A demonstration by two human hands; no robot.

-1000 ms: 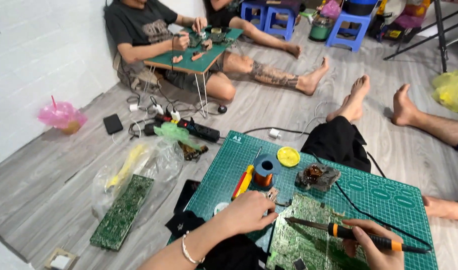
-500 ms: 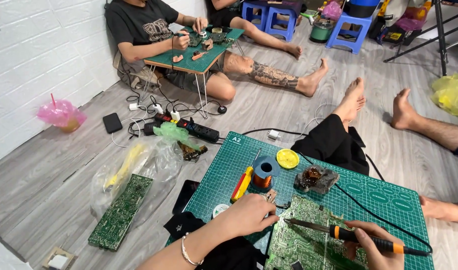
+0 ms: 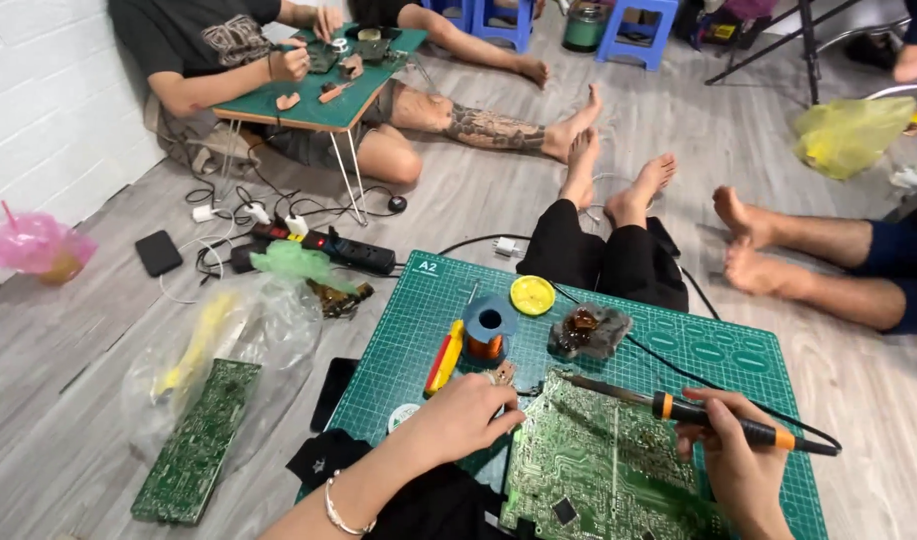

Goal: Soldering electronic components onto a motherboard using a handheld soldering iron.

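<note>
Seen from above, sitting on a grey wood-look floor with legs stretched past a green cutting mat (image 3: 718, 350). Right hand (image 3: 733, 465) clenched around the black and orange handle of a soldering iron (image 3: 678, 408), tip aimed left and resting at the upper edge of a green circuit board (image 3: 603, 465) lying on the mat's near side. Left hand (image 3: 468, 415) pressed down at the board's left edge, fingers curled loosely, grasping nothing that can be made out; bracelet on the wrist. Just beyond the left hand: a blue spool of solder wire (image 3: 488, 330), a yellow and red tool (image 3: 444, 357) beside it, a round yellow tin (image 3: 531, 295) further back, and a soldering iron stand with brown residue (image 3: 588, 330) to the right. Off the mat to the left, a second circuit board (image 3: 198, 440) partly under a clear plastic bag (image 3: 228, 340), and a black power strip (image 3: 328, 250). Further back, another person seated at a small folding table (image 3: 318, 105), hands on small parts. Bare feet of other people at right
</note>
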